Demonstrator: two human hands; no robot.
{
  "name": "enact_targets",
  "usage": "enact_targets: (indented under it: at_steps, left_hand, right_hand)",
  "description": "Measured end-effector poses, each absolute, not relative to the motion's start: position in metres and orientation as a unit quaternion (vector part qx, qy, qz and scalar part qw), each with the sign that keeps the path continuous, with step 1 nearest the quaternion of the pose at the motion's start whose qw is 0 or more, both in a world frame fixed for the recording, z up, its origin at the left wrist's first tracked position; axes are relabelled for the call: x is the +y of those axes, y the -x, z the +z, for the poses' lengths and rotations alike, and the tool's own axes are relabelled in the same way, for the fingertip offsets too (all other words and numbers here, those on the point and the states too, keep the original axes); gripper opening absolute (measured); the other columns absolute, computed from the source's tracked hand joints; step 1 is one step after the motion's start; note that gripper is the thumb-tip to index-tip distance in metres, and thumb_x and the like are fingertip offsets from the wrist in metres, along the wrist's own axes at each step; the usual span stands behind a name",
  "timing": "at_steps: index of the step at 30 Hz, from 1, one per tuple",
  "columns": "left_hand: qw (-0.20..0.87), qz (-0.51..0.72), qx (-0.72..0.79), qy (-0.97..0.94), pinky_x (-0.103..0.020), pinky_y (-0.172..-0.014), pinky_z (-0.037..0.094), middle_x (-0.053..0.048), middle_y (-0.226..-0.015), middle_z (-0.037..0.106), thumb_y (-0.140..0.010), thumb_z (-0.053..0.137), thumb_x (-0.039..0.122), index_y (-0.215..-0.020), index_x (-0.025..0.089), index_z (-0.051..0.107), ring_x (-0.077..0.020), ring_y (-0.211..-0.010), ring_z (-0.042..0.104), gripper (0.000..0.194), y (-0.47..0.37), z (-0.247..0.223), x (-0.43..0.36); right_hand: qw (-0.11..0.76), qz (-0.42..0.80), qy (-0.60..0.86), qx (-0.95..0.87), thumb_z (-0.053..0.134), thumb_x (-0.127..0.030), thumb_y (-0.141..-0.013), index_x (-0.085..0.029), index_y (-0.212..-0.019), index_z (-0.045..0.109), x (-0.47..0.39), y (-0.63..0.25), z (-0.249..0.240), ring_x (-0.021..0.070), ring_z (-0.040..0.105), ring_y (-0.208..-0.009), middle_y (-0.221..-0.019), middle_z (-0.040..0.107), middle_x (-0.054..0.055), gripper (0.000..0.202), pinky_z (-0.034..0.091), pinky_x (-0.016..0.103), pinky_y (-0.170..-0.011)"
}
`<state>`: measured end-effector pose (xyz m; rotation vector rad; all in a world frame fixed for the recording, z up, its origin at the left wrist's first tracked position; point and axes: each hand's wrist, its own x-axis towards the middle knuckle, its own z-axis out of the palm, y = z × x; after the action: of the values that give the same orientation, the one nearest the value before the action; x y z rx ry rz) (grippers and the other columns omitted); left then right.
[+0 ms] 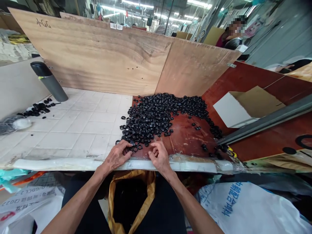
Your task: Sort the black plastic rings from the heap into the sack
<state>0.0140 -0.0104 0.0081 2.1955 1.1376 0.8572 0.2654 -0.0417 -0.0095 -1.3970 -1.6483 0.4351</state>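
A heap of small black rings (151,117) lies on the reddish-brown board (185,136) and spills onto the pale tiled part of the table. My left hand (118,156) rests at the heap's front edge, its fingers curved round a few black rings. Just right of those fingertips, some loose rings (136,148) lie flat. My right hand (159,157) is on the board in front of the heap, fingers curled with thumb and fingertips close together. Whatever it may hold is hidden. Below the table edge, between my legs, an open yellow sack (110,201) has a dark inside.
A wooden partition (104,55) closes off the back. On the left stand a grey bottle (52,83) and scattered black pieces (36,110). At right are a cardboard box (231,110) and a metal bar (265,122). White sacks (253,208) flank my legs. Another person (231,34) is beyond the partition.
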Motion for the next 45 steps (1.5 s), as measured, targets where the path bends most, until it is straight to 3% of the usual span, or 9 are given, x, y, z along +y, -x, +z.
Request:
enact_targets:
  at_steps: [6, 10, 18, 21, 27, 32, 35, 38, 45]
  left_hand:
    - [0.27, 0.35, 0.423, -0.791, -0.029, -0.075, 0.056, -0.005, -0.106, 0.06, -0.088, 0.059, 0.014, -0.112, 0.022, 0.061, -0.014, -0.078, 0.062, 0.026, -0.025, 0.002, -0.025]
    - [0.293, 0.359, 0.434, -0.772, -0.029, -0.075, 0.054, -0.003, -0.099, 0.063, -0.087, 0.061, 0.013, -0.112, 0.022, 0.062, -0.0133, -0.075, 0.061, 0.027, -0.024, 0.0, -0.025]
    - [0.451, 0.407, 0.481, -0.632, -0.029, -0.078, 0.056, -0.003, -0.091, 0.072, -0.086, 0.073, 0.028, -0.114, 0.019, 0.067, -0.0162, -0.082, 0.068, 0.03, -0.025, -0.002, -0.029]
    - [0.478, 0.445, 0.481, -0.585, -0.027, -0.077, 0.057, -0.003, -0.092, 0.073, -0.084, 0.076, 0.03, -0.111, 0.017, 0.068, -0.0155, -0.081, 0.069, 0.031, -0.026, 0.001, -0.03]
    - [0.469, 0.475, 0.501, -0.551, -0.027, -0.08, 0.057, -0.003, -0.096, 0.074, -0.083, 0.079, 0.031, -0.11, 0.018, 0.068, -0.0147, -0.083, 0.07, 0.032, -0.026, 0.006, -0.031]
    - [0.495, 0.496, 0.466, -0.54, -0.028, -0.084, 0.058, -0.003, -0.095, 0.074, -0.08, 0.082, 0.031, -0.106, 0.018, 0.067, -0.0149, -0.085, 0.07, 0.033, -0.026, 0.002, -0.03]
    - [0.5, 0.506, 0.441, -0.546, -0.027, -0.081, 0.057, -0.003, -0.094, 0.072, -0.081, 0.082, 0.03, -0.105, 0.018, 0.068, -0.0148, -0.084, 0.069, 0.03, -0.025, -0.002, -0.029]
    - [0.465, 0.513, 0.434, -0.577, -0.028, -0.08, 0.057, -0.005, -0.1, 0.071, -0.083, 0.081, 0.029, -0.106, 0.018, 0.072, -0.0159, -0.087, 0.069, 0.027, -0.023, -0.003, -0.029]
    - [0.373, 0.512, 0.42, -0.65, -0.034, -0.092, 0.056, -0.007, -0.104, 0.074, -0.087, 0.078, 0.03, -0.106, 0.021, 0.077, -0.0203, -0.099, 0.068, 0.021, -0.021, 0.005, -0.029]
  right_hand:
    - [0.363, 0.112, 0.58, -0.72, 0.055, -0.016, -0.087, -0.017, -0.111, 0.062, -0.022, -0.247, -0.012, 0.0234, 0.062, -0.091, -0.105, 0.056, 0.01, 0.025, 0.056, 0.036, -0.082]
    - [0.34, 0.109, 0.569, -0.741, 0.053, -0.014, -0.09, -0.018, -0.103, 0.063, -0.018, -0.25, -0.014, 0.0244, 0.063, -0.09, -0.099, 0.061, 0.01, 0.017, 0.056, 0.036, -0.082]
    - [0.483, 0.335, 0.412, -0.696, 0.058, -0.025, -0.096, -0.022, -0.107, 0.068, -0.02, -0.247, 0.015, 0.019, 0.067, -0.084, -0.109, 0.064, 0.009, 0.016, 0.06, 0.029, -0.066]
    - [0.466, 0.373, 0.344, -0.725, 0.06, -0.019, -0.092, -0.022, -0.105, 0.074, -0.007, -0.241, 0.027, 0.0194, 0.068, -0.092, -0.109, 0.068, 0.008, 0.019, 0.059, 0.03, -0.077]
    - [0.463, 0.381, 0.335, -0.727, 0.071, -0.019, -0.085, -0.022, -0.104, 0.071, 0.003, -0.23, 0.014, 0.0166, 0.067, -0.077, -0.094, 0.071, 0.003, 0.019, 0.057, 0.028, -0.069]
    - [0.474, 0.34, 0.307, -0.752, 0.065, -0.018, -0.093, -0.022, -0.107, 0.077, 0.001, -0.226, 0.008, 0.02, 0.069, -0.094, -0.104, 0.071, 0.008, 0.02, 0.056, 0.034, -0.087]
    - [0.476, 0.348, 0.321, -0.741, 0.067, -0.019, -0.092, -0.023, -0.112, 0.076, 0.001, -0.226, 0.011, 0.0193, 0.069, -0.089, -0.103, 0.071, 0.007, 0.023, 0.058, 0.032, -0.082]
    - [0.472, 0.357, 0.333, -0.734, 0.071, -0.02, -0.089, -0.022, -0.103, 0.074, 0.001, -0.225, 0.013, 0.018, 0.068, -0.08, -0.095, 0.072, 0.004, 0.014, 0.057, 0.029, -0.073]
    - [0.475, 0.344, 0.323, -0.743, 0.07, -0.024, -0.092, -0.023, -0.097, 0.073, 0.001, -0.224, 0.012, 0.0197, 0.069, -0.083, -0.093, 0.072, 0.005, 0.006, 0.056, 0.03, -0.074]
